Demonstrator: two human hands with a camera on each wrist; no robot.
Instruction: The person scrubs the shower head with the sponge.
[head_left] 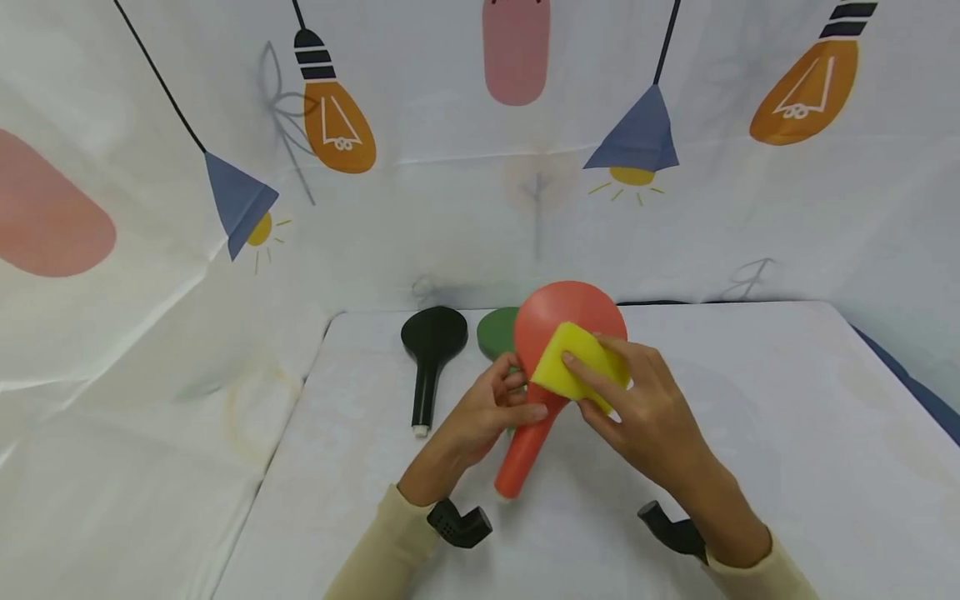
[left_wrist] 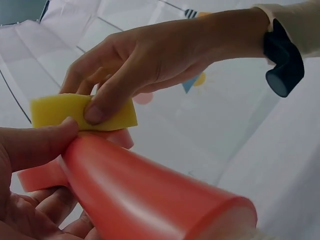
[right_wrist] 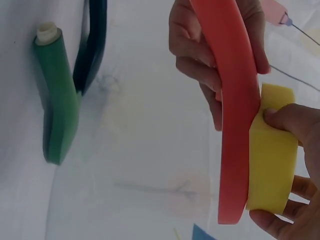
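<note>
My left hand (head_left: 483,412) grips a red plastic paddle (head_left: 572,304) by its neck, thumb in front and fingers behind. The paddle is raised, round head up and handle slanting down to the left. My right hand (head_left: 648,408) holds a yellow sponge (head_left: 573,360) between thumb and fingers, flat against the paddle's face just above the handle. From the side, in the right wrist view, the sponge (right_wrist: 272,167) lies along the red paddle (right_wrist: 235,150). The left wrist view shows the thick handle (left_wrist: 145,190) up close, with the sponge beyond it.
A black paddle (head_left: 433,333) lies toward the back left of the white table (head_left: 750,433). Beside it is a green paddle (head_left: 495,332), partly hidden behind the red one. A white cloth (head_left: 450,225) printed with lamps and bulbs hangs behind the table.
</note>
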